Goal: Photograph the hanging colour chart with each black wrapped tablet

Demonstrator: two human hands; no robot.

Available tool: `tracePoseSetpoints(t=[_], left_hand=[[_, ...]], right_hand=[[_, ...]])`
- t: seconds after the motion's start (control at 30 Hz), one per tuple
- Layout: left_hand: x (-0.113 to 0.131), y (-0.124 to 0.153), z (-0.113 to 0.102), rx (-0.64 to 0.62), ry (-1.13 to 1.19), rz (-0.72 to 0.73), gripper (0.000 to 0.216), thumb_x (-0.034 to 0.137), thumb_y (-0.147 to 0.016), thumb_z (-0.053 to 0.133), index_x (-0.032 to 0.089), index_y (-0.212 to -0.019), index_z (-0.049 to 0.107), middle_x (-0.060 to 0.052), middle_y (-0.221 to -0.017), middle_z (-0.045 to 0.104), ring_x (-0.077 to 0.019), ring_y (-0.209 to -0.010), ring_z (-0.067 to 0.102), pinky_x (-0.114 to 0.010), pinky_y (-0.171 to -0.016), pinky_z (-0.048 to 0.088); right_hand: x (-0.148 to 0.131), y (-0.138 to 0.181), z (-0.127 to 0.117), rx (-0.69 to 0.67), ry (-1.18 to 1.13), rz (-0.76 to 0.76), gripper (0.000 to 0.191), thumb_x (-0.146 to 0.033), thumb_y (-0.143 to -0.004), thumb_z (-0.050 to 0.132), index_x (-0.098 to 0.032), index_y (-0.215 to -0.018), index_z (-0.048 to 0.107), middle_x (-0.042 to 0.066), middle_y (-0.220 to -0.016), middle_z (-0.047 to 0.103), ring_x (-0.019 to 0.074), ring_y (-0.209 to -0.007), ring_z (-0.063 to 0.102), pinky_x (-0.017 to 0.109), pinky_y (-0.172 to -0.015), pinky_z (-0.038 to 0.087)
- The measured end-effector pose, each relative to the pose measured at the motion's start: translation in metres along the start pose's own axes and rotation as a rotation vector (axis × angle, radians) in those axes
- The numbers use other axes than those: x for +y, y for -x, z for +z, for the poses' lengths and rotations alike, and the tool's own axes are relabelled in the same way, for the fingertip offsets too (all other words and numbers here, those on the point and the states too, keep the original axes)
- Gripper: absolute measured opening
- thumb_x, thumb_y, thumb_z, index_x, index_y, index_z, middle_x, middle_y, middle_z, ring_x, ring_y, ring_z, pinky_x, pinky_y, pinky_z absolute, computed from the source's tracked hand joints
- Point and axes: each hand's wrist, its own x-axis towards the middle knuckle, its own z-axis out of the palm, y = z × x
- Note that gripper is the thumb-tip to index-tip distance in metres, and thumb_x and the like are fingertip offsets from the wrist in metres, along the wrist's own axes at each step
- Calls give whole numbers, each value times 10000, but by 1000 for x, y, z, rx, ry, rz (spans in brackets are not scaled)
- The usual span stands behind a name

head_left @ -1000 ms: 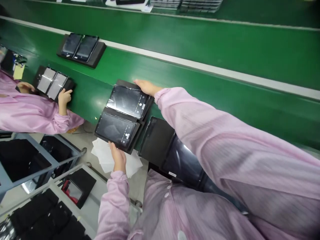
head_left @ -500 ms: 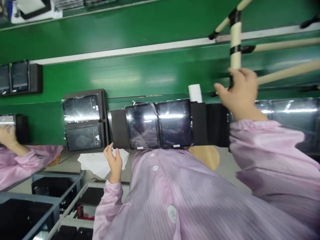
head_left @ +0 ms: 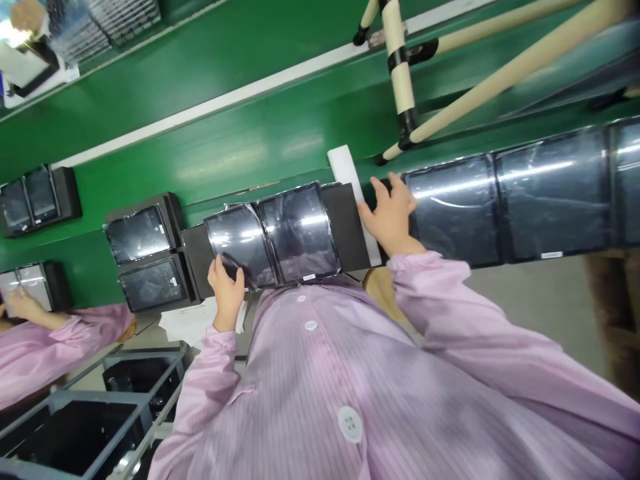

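Two tablets in clear film lie side by side before me on a dark foam block [head_left: 351, 230]: a left tablet [head_left: 243, 247] and a right tablet [head_left: 299, 233]. My left hand [head_left: 227, 291] is open at the lower left corner of the left tablet; whether its fingertips touch it I cannot tell. Fingers spread, my right hand [head_left: 391, 217] hovers over the gap between a long white strip [head_left: 347, 170] and another film-covered tablet [head_left: 455, 207] to the right. Nothing shows in either hand.
More tablets [head_left: 555, 190] continue to the right. Left of me, a second foam block carries two tablets [head_left: 137, 235]. A cream pipe frame [head_left: 400, 77] stands on the green bench [head_left: 220, 153]. A co-worker's hand [head_left: 27, 307] is at far left, above grey crates [head_left: 95, 398].
My right hand has come down and left from the pipe frame towards the white strip. My left hand has risen to the left tablet's corner. The view has tilted and shifted right.
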Motion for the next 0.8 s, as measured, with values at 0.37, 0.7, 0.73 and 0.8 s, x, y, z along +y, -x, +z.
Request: tracePoseSetpoints(t=[0.37,0.7,0.73,0.8], left_hand=[[95,-138,46,-109,-238,197,372,256,-817,590,171,-1178,624,-174,-1225,596,-357,-1257,490,-523,-1116,292],[82,-136,46,-105,-321,187,330,264,-830,580,151,-1139,609,-180,-1153,565,-368,-1179,489,-527,-1076,304],[82,-136,47,-106,-318,192,332,261,-837,575,146,-1147,608,-185,-1158,562,-370,-1186,486,-530,-1079,299],[81,-136,46,-111,-302,208,335,267,-852,573,145,-1162,610,-187,-1165,560,-366,-1188,488,-525,-1082,301]], right_hand=[[-40,-16,16,-76,-208,-32,562,-428,-924,451,-143,-1399,550,154,-1500,390,352,-1413,319,560,-1154,292],[-91,7,37,9,-278,49,504,-371,-880,566,-168,-1340,549,109,-1445,486,278,-1406,358,492,-1160,257],[-92,7,38,22,-289,72,483,-363,-871,571,-167,-1312,560,116,-1427,499,283,-1393,370,495,-1152,261],[-93,6,39,37,-305,109,451,-348,-854,579,-165,-1267,569,129,-1401,510,294,-1371,384,505,-1139,263]])
